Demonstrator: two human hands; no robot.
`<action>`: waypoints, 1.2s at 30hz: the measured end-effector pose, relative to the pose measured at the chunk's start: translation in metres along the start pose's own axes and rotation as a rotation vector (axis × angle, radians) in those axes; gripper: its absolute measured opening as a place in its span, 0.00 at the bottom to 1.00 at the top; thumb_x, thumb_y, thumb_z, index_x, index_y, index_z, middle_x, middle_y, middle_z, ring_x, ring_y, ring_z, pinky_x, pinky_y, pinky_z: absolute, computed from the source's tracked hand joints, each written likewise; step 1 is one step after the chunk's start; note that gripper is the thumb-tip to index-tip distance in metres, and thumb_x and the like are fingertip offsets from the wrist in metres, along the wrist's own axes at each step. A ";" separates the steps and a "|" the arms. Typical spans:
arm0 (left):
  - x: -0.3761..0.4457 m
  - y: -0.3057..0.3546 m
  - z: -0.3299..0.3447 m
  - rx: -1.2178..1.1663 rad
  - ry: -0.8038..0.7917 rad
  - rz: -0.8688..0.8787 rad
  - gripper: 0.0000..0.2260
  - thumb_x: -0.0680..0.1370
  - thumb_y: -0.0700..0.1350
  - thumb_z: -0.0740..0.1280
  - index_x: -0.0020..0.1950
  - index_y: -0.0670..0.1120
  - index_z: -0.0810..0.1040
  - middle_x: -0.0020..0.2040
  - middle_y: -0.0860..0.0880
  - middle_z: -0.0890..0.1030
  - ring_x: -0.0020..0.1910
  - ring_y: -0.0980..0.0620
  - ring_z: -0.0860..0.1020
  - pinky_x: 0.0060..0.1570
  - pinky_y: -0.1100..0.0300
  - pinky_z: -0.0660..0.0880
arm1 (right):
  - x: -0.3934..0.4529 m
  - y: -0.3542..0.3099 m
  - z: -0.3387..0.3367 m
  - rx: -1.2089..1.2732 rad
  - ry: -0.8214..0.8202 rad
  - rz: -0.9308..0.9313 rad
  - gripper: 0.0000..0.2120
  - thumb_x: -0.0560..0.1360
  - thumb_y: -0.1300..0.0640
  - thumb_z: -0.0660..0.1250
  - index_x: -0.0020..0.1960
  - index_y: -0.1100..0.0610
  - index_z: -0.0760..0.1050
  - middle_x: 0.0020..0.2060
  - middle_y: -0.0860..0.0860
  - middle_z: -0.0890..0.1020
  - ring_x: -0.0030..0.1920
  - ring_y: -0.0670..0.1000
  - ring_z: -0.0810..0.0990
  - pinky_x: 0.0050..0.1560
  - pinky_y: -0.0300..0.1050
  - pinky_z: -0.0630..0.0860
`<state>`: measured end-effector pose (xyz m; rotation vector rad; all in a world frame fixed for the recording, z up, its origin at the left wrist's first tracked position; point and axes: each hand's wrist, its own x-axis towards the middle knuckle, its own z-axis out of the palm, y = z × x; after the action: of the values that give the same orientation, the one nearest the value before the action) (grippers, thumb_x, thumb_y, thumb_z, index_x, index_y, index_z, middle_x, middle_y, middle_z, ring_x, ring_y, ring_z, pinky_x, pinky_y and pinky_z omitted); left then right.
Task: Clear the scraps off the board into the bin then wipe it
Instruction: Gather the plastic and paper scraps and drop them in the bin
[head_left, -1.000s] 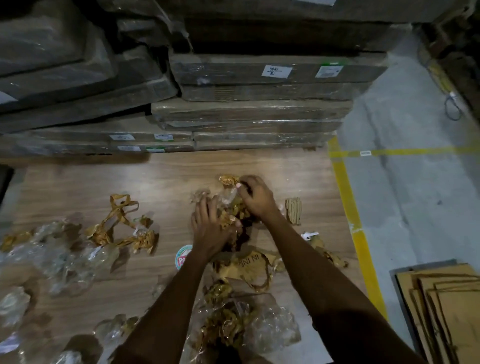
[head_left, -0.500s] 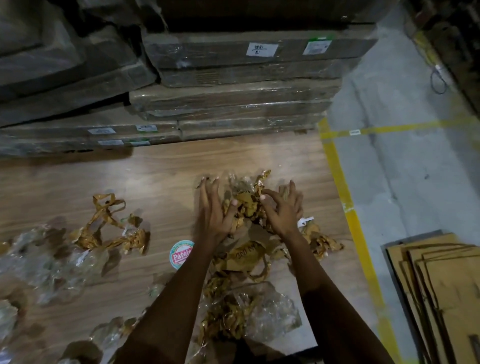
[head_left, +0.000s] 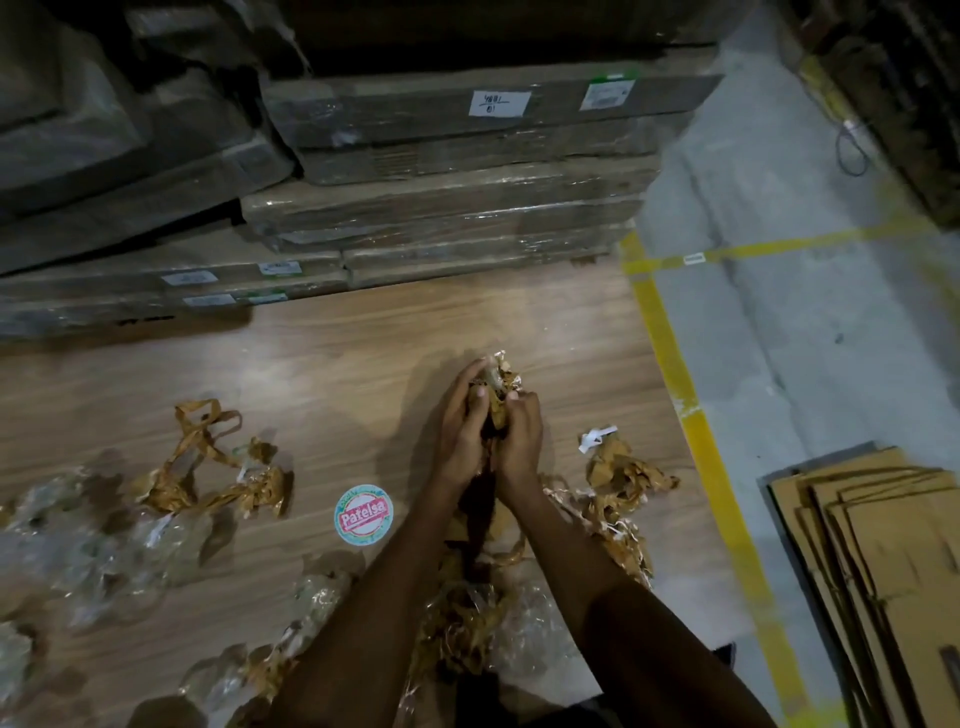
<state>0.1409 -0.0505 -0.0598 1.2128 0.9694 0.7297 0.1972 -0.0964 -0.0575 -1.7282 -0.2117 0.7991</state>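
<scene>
Several loose piles of scraps spread over the wood-grain board (head_left: 363, 364): crumpled clear film (head_left: 88, 545) at the left edge, tangled brown tape (head_left: 208, 467) just beside it, more brown paper scrap (head_left: 618, 483) at the right near the yellow floor line (head_left: 701, 441), mixed film and tape (head_left: 467, 623) nearest the body. No bin in view; no cloth in view.

Handling, as a judgement: very light, soft, springy when crushed. Film likely slippery and prone to spreading back open. Tape strips likely tacky in places, snagging on each other, so one pull apt to drag neighbours along. Nothing fragile. Best taken from the outside of a pile, pressed inward to a dense wad, then lifted from both sides; long loops to be tucked in first. Round printed sticker (head_left: 363, 514) lying flat on the board, probably needing an edge picked up with a nail.

Left hand (head_left: 462, 431) and right hand (head_left: 519, 441) pressed together near the board's middle, palms facing, closed around one wad of brown paper and film (head_left: 498, 379). Fingers (head_left: 467, 379) curled tight, almost no gap, wad protruding above the fingertips. Thumb tips resting on the wad. Tail of scrap trailing down between the wrists.
</scene>
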 end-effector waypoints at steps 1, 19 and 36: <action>-0.002 0.004 -0.003 -0.042 -0.001 -0.007 0.19 0.82 0.55 0.62 0.71 0.52 0.76 0.73 0.50 0.77 0.74 0.48 0.72 0.76 0.38 0.65 | -0.005 -0.003 0.000 0.044 0.014 -0.003 0.11 0.75 0.41 0.63 0.41 0.46 0.72 0.38 0.50 0.74 0.42 0.53 0.72 0.47 0.57 0.70; -0.162 0.149 0.047 -0.219 -0.230 0.228 0.13 0.77 0.48 0.66 0.62 0.53 0.76 0.60 0.48 0.79 0.59 0.52 0.79 0.57 0.61 0.75 | -0.176 -0.106 -0.109 0.244 0.325 -0.505 0.22 0.81 0.52 0.61 0.74 0.53 0.71 0.70 0.47 0.77 0.72 0.49 0.74 0.71 0.49 0.72; -0.338 0.043 0.271 0.022 -0.660 -0.164 0.14 0.76 0.39 0.62 0.56 0.54 0.79 0.48 0.47 0.82 0.44 0.52 0.81 0.44 0.52 0.78 | -0.240 0.003 -0.375 0.450 0.914 -0.162 0.21 0.74 0.44 0.64 0.66 0.42 0.76 0.61 0.48 0.82 0.61 0.53 0.82 0.64 0.61 0.78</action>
<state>0.2424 -0.4524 0.0722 1.2575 0.5144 0.1577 0.2439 -0.5191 0.0753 -1.4563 0.4173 -0.1115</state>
